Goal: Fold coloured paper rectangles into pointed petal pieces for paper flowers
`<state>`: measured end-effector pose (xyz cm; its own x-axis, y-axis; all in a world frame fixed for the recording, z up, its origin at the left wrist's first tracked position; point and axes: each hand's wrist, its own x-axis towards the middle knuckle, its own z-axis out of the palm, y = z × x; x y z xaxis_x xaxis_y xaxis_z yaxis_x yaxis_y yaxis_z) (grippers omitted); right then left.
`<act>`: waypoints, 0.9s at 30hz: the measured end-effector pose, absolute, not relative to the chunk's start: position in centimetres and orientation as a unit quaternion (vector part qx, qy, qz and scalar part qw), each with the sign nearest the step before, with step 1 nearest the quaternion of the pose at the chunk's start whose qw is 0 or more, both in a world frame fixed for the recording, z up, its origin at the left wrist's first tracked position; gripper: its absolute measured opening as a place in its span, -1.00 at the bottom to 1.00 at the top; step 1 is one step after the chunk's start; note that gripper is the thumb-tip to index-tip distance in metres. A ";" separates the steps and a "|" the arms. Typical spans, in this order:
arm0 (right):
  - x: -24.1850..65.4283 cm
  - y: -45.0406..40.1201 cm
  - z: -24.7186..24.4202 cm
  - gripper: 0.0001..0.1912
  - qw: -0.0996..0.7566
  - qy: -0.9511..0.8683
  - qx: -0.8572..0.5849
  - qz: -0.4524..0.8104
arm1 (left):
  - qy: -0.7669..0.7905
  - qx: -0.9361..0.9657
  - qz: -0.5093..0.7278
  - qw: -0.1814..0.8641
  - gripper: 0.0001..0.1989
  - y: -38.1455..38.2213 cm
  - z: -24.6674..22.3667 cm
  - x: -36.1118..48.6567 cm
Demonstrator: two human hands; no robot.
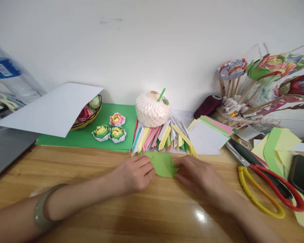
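A small green paper point(163, 164) lies between my two hands near the middle of the wooden table. My left hand point(138, 172) has its fingers curled over the paper's left edge. At the paper's right edge, my right hand point(199, 173) pinches it between thumb and fingers, and a small fold shows there. Just behind the paper is a row of folded colored paper strips point(164, 136). A white textured round object point(152, 108) with a green straw stands behind the strips.
Three paper flowers point(117, 119) sit on green sheets point(66, 141) at the left, beside a basket point(91, 118) under a white sheet point(55, 108). Scissors point(273, 185), a phone point(302, 175), paper sheets point(210, 135) and paper flowers on sticks point(267, 67) are at the right.
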<state>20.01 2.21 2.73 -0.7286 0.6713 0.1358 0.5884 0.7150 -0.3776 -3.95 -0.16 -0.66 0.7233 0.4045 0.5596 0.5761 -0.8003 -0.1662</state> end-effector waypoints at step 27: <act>18.7 1.9 0.4 -0.86 0.234 -0.909 -0.327 0.113 | -0.407 -0.861 -0.290 -0.093 -0.83 -0.2 0.1 -4.1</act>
